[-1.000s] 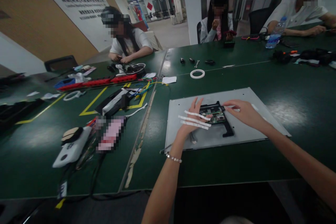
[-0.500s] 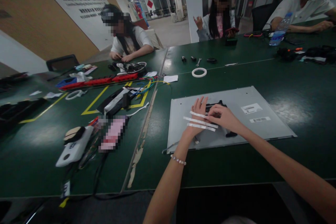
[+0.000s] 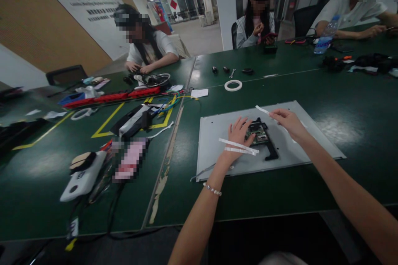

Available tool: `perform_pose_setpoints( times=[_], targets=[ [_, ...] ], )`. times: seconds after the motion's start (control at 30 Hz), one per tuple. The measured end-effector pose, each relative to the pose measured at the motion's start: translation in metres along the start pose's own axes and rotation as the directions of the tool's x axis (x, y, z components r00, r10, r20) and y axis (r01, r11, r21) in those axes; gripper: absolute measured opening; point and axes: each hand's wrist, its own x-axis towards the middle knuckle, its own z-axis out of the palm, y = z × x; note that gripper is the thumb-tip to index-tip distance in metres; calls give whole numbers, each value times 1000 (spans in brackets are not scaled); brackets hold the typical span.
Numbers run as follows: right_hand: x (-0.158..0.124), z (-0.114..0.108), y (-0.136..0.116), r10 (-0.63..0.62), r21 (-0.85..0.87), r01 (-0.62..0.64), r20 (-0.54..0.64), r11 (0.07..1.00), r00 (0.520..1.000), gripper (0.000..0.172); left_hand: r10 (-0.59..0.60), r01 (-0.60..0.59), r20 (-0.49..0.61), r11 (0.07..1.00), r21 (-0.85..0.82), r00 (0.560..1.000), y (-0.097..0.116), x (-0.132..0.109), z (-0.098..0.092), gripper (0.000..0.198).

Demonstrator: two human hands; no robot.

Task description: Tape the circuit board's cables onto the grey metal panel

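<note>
My left hand lies with fingers spread over the left side of a black bracket holding a green circuit board. Two white tape strips are stuck across the back of that hand, their ends jutting out to the sides. Between the thumb and fingers of my right hand is one end of another white tape strip, whose free end points up and left above the panel. The bracket rests on a flat light-grey panel, and its black arm reaches toward me.
A roll of white tape lies beyond the panel, with a small wrench behind it. To the left are a pink phone-shaped item, a white device and a red power strip. People sit across the green table.
My right hand has lifted one tape strip off the back of my left hand and moved right with it. Three strips lay there before; two remain. More of the circuit board now shows.
</note>
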Motion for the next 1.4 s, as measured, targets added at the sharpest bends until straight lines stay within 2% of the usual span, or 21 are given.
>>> perform_pose_setpoints(
  times=[0.1,0.2,0.4,0.57,0.77,0.97,1.2,1.4],
  targets=[
    [4,-4,8,23,-87,-19,52,996,998,46,6,-6,16,1000,-22,1000,0,0,0,46],
    [5,-3,11,-4,-182,28,134,983,991,44,23,-22,21,999,-42,1000,1,1,0,44],
    [3,6,15,-50,-263,112,231,958,972,37,53,-52,36,998,-31,998,3,1,4,43],
    [6,9,21,-75,-394,141,178,908,981,31,74,-74,20,997,-20,997,2,4,9,41],
    [10,9,26,-109,-492,177,164,852,980,27,45,-45,42,999,2,998,0,21,12,39],
    [10,12,26,-132,-539,181,128,823,983,25,64,-69,72,994,83,995,0,31,19,38],
    [9,11,24,-132,-563,152,77,812,988,26,87,-103,126,987,125,988,3,31,11,43],
    [7,7,25,-134,-572,164,95,804,986,21,75,-88,111,989,116,991,2,32,13,46]
  ],
)
